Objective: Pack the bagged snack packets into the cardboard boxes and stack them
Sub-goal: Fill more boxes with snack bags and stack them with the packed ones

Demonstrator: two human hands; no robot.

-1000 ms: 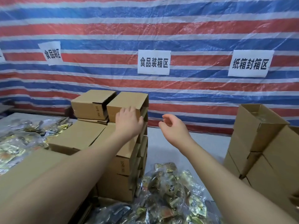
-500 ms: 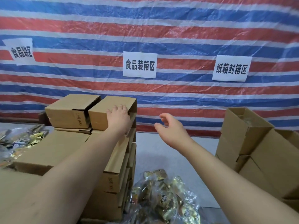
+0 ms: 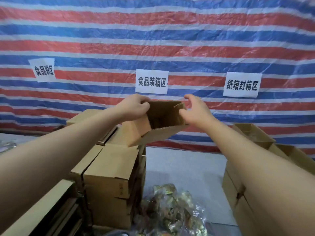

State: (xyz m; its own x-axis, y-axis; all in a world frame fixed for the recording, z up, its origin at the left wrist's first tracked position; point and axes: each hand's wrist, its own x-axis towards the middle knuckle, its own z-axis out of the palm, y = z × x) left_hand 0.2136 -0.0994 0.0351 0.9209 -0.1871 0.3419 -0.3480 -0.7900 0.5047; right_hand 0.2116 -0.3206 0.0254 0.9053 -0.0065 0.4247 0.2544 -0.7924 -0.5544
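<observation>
An open, empty cardboard box [image 3: 163, 116] is lifted above the stack of boxes [image 3: 110, 174], tilted with its mouth towards me. My left hand [image 3: 134, 107] grips the box's left rim, fingers curled over the edge. My right hand [image 3: 194, 109] is at the box's right rim with curved fingers; whether it holds the rim is unclear. A clear bag of gold snack packets [image 3: 172, 212] lies on the table below, in front of the stack.
More open cardboard boxes [image 3: 252, 133] are piled at the right edge. Flat cardboard [image 3: 42, 210] lies at lower left. A striped tarp with three paper signs [image 3: 151, 81] hangs behind. Grey table surface [image 3: 184, 167] shows between the piles.
My left hand has lifted the top box off the stack and tilted it open-side towards me. My right hand has risen to the box's right rim. The camera has tilted upward.
</observation>
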